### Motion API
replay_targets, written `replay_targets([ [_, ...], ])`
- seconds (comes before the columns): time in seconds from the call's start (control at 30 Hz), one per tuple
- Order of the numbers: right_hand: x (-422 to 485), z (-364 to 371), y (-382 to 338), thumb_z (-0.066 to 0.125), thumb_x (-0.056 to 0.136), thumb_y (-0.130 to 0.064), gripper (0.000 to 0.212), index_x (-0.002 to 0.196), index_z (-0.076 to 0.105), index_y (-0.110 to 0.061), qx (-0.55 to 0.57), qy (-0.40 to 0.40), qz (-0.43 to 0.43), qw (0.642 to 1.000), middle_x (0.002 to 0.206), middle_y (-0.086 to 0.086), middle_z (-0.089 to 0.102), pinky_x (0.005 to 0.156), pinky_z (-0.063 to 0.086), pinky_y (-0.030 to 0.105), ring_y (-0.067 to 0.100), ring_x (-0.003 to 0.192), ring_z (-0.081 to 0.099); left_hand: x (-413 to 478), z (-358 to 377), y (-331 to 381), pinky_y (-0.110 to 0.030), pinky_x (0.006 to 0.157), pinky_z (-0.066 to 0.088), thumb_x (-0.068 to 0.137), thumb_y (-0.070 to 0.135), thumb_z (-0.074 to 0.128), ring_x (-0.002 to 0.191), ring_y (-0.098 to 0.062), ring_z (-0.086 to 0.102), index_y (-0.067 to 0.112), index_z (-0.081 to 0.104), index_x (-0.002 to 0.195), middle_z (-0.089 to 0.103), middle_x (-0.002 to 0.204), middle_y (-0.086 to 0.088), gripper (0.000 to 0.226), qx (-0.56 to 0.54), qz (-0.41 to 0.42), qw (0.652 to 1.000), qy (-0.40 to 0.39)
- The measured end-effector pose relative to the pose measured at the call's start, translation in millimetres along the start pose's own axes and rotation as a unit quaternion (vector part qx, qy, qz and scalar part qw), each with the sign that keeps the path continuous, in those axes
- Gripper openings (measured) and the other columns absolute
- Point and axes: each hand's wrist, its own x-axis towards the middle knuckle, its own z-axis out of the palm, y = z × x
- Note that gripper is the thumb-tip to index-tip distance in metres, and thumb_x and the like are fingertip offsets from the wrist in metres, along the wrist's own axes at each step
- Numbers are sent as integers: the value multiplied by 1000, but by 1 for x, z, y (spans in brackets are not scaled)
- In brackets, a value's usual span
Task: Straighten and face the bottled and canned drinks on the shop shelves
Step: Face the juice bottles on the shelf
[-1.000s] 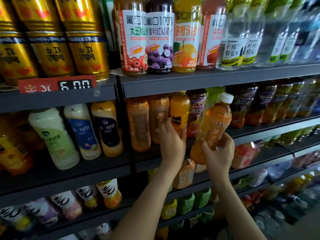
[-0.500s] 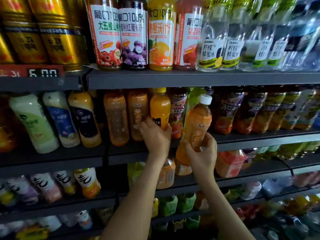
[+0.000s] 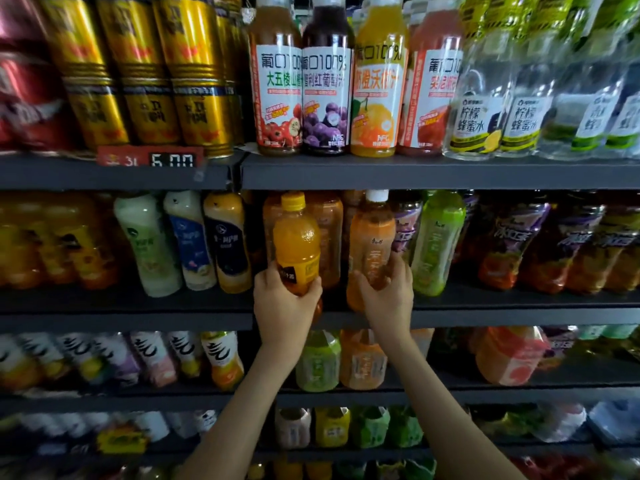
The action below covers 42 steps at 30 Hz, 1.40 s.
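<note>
Mid shelf (image 3: 138,320), front edge: left hand (image 3: 284,306) is wrapping yellow-cap btl (image 3: 296,244) low on body; right hand (image 3: 388,299) is clasping white-cap btl (image 3: 370,244), at its 3 o'clock. Both prob. full: weighty, smooth, slightly squashy; lower-body grip looking safest.

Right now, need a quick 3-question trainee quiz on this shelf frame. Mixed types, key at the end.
1. True or false: the right hand grips the white-capped bottle.
2. The left hand grips the orange juice bottle. Its cap is: A white, B yellow, C green.
3. What figure shows on the red price tag?
Key: 1 true; 2 B; 3 5.00.
</note>
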Motion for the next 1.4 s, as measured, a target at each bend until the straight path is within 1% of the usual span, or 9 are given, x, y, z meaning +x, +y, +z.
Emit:
replay_targets([
  [0.1, 10, 12, -1, 67, 86, -31, 72, 144, 31, -9, -39, -20, -22, 999, 136, 9, 43, 88, 35, 20, 23, 122, 44, 5, -3, -4, -25, 79, 42, 74, 42, 75, 102, -24, 56, 10, 53, 124, 54, 110, -8, 63, -2, -8, 1000, 1],
  [0.3, 22, 28, 1, 61, 89, -35, 72, 145, 28, -4, -167, 8, -46, 985, 137, 15, 39, 100, 37, 36, 29, 127, 34, 9, -8, -4, -24, 81, 39, 74, 40, 75, 103, -22, 55, 10, 53, 123, 52, 112, -6, 62, -7, -6, 1000, -3],
  [0.43, 15, 36, -1, 68, 86, -22, 73, 142, 27, 1, -100, 46, -29, 993, 136, 20, 41, 103, 39, 41, 32, 127, 38, 12, -16, -12, -24, 81, 41, 73, 40, 76, 102, -20, 55, 11, 55, 120, 50, 108, -1, 59, -14, -12, 1000, -8],
  [0.53, -3, 47, -13, 68, 86, -17, 64, 134, 33, 6, -45, 107, -81, 990, 124, 23, 45, 97, 42, 46, 34, 115, 42, 16, -32, -23, -23, 78, 40, 71, 42, 76, 100, -17, 54, 12, 56, 119, 52, 107, -1, 60, -16, -8, 1000, -5],
  [0.7, -54, 95, -66, 61, 90, -24, 31, 114, 43, -15, 86, -40, -198, 976, 103, 5, 53, 78, 49, 22, 19, 95, 56, 28, -78, -56, -20, 76, 36, 69, 40, 79, 95, -15, 54, 15, 57, 116, 49, 99, 4, 58, -16, 3, 1000, -3],
  [0.83, -96, 154, -106, 57, 91, -32, 26, 112, 45, -22, 134, -139, -185, 964, 100, -11, 55, 79, 49, 17, 3, 95, 57, 50, -133, -94, -15, 67, 30, 72, 47, 75, 88, -11, 52, 17, 59, 113, 52, 98, 2, 53, -6, 0, 1000, 7],
  [0.97, -125, 213, -137, 60, 90, -29, 22, 108, 49, -24, 133, -204, -161, 956, 95, -14, 58, 72, 47, 13, -1, 88, 58, 83, -187, -138, -21, 72, 37, 74, 49, 70, 94, -17, 55, 16, 59, 115, 53, 102, -1, 55, 25, -15, 999, 37],
  [1.13, -143, 270, -156, 63, 90, -18, 16, 101, 52, -20, 112, -194, -148, 963, 87, -15, 58, 69, 45, 8, -3, 83, 58, 124, -216, -179, -31, 77, 42, 74, 43, 72, 100, -26, 56, 13, 56, 120, 53, 107, -5, 58, 48, -24, 998, 35],
  [1.4, -136, 290, -151, 58, 92, -18, 17, 106, 52, -13, 21, -119, -113, 986, 95, -4, 60, 65, 44, 9, 3, 81, 57, 162, -188, -193, -38, 85, 46, 73, 38, 77, 108, -34, 54, 3, 53, 120, 52, 121, -15, 64, 22, -11, 999, 21],
])
